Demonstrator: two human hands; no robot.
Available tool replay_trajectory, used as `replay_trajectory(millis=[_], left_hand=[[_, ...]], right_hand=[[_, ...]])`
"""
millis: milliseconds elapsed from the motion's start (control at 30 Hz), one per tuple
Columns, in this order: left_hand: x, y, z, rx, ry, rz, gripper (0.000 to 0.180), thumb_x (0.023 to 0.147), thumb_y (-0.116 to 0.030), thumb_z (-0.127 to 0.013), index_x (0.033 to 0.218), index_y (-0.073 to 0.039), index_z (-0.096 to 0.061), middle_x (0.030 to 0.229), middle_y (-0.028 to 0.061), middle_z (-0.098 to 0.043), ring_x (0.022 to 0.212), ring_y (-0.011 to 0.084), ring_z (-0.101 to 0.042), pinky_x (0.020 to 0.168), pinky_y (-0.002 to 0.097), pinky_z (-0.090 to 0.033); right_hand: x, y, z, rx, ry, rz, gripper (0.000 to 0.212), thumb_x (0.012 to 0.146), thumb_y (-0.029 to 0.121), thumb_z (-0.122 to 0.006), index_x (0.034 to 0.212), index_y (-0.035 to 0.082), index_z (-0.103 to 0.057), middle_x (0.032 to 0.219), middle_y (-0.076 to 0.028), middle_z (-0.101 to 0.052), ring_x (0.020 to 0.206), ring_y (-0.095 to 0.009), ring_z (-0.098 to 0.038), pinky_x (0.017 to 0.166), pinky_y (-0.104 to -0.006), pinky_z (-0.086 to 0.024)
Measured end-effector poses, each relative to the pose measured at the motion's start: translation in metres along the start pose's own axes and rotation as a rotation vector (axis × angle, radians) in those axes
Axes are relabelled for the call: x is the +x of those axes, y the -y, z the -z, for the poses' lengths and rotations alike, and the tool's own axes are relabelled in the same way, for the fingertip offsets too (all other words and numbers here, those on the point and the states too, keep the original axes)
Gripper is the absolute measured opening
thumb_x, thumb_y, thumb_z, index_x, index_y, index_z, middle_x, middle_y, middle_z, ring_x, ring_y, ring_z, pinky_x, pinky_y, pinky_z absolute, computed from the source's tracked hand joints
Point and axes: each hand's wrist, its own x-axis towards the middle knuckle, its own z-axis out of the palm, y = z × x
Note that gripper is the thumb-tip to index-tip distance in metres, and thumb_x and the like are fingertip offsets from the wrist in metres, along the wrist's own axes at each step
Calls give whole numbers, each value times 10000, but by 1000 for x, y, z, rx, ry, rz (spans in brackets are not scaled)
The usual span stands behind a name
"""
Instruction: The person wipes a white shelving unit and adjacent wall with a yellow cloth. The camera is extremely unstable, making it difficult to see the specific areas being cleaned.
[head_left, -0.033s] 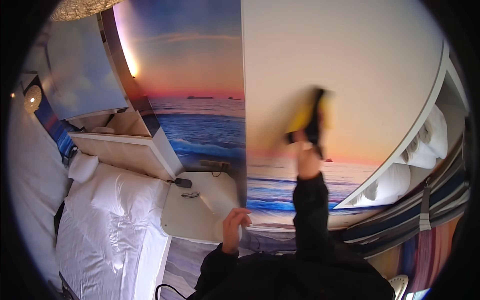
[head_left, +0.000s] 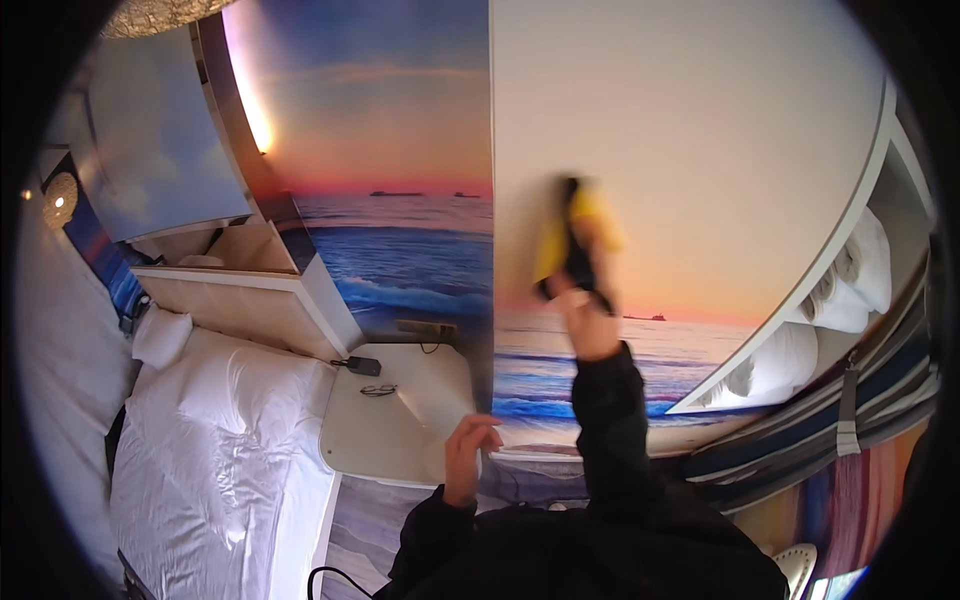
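My right hand [head_left: 590,325], blurred by motion, reaches up to the wall panel with the sunset sea picture [head_left: 680,130]. It is closed on a yellow and black hand-held thing [head_left: 573,240], smeared too much to name more exactly. That thing stands nearly upright against or close before the panel; whether it touches cannot be told. Lower down, my left hand [head_left: 470,455] hangs beside the right edge of the white bedside table [head_left: 410,430]. Its fingers are loosely bent and hold nothing that shows.
Eyeglasses [head_left: 379,390] and a small dark box-shaped device [head_left: 362,366] lie on the table. A bed with white bedding [head_left: 230,450] fills the left. At right are a shelf niche with white bundles [head_left: 855,280] and a striped curtain [head_left: 800,450].
My right hand and the yellow and black thing have moved left across the panel. My left hand stays where it was, and the view has shifted very slightly.
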Motion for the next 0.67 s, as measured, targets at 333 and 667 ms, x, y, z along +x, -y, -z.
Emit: replay_trajectory(millis=[333,667], left_hand=[[15,-15,41,-42,38,44,241,953,-138,-432,978,-2,-629,706,23,-525,688,98,-480,676,237,-371],[41,-8,23,1,144,62,270,954,-178,-436,996,21,-612,685,24,-479,645,102,-455,641,241,-378]], right_hand=[[-14,-39,26,-231,-196,-438,507,992,181,-521,1436,-15,-373,1443,-199,-445,1310,-307,-450,1078,-346,-341],[-31,-68,22,-69,-355,16,542,917,29,-554,1436,11,-400,1436,-167,-466,1287,-285,-480,1039,-389,-406]])
